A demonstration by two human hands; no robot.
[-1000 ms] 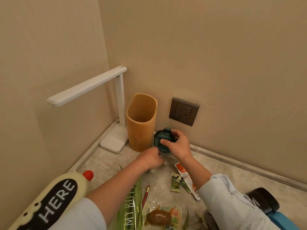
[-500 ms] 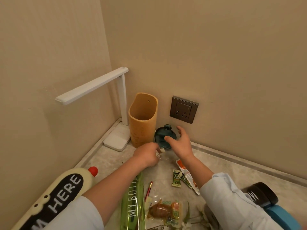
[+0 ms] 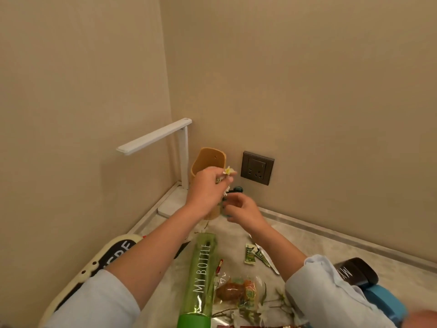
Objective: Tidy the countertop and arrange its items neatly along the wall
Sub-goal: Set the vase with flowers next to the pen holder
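My left hand (image 3: 206,190) is raised in front of the tan holder (image 3: 208,159) and is closed on a small white flower sprig (image 3: 228,172). A little lower and to the right, my right hand (image 3: 243,209) curls around the small teal vase (image 3: 237,189) by the back wall; only the vase's neck shows above the fingers. A green "MY BOTTLE" bottle (image 3: 201,275) lies on the countertop (image 3: 319,242) between my forearms. Green sachets (image 3: 250,255), a wrapped snack (image 3: 238,292) and a red pen (image 3: 220,265) lie near it.
A white desk lamp (image 3: 183,157) stands in the corner. A grey wall socket (image 3: 257,167) sits above the vase. A cream and black "HERE" object (image 3: 99,263) lies at the left, a dark lid (image 3: 354,271) and blue item (image 3: 383,301) at the right. More flower stems (image 3: 274,304) lie near the front.
My left hand has lifted from the countertop with the flower sprig, up in front of the holder. My right hand stays at the teal vase. The view has pulled back.
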